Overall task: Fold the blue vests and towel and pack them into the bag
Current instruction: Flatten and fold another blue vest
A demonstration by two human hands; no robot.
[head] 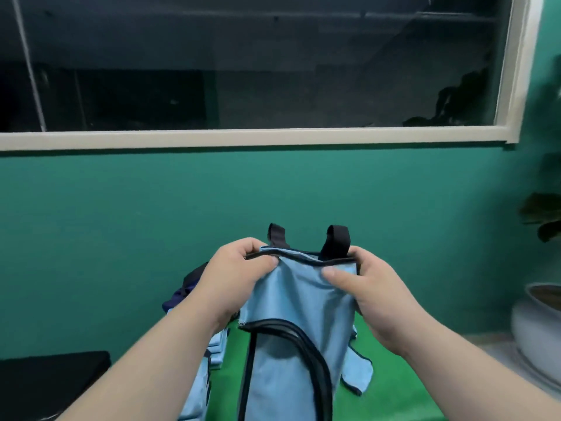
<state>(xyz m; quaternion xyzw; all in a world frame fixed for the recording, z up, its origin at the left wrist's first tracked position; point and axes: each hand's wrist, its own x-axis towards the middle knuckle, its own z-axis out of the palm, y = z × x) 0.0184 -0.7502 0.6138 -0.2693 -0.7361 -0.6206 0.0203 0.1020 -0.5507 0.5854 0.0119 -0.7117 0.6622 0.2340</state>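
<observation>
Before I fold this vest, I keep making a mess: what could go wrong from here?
The left hand and right hand pinch only the top edge of the blue vest; it could slip or fold crooked. Its hanging lower part may drag the blue stack and the loose blue cloth on the green table out of place.

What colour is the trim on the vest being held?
The trim is black or very dark navy on the light blue vest; head view.

Honestly, nothing readable here. There's a tiny bit of print on the left edge of the blue vest [291, 299] I'm holding mid-frame, but it's too small and blurry to make out.
</observation>
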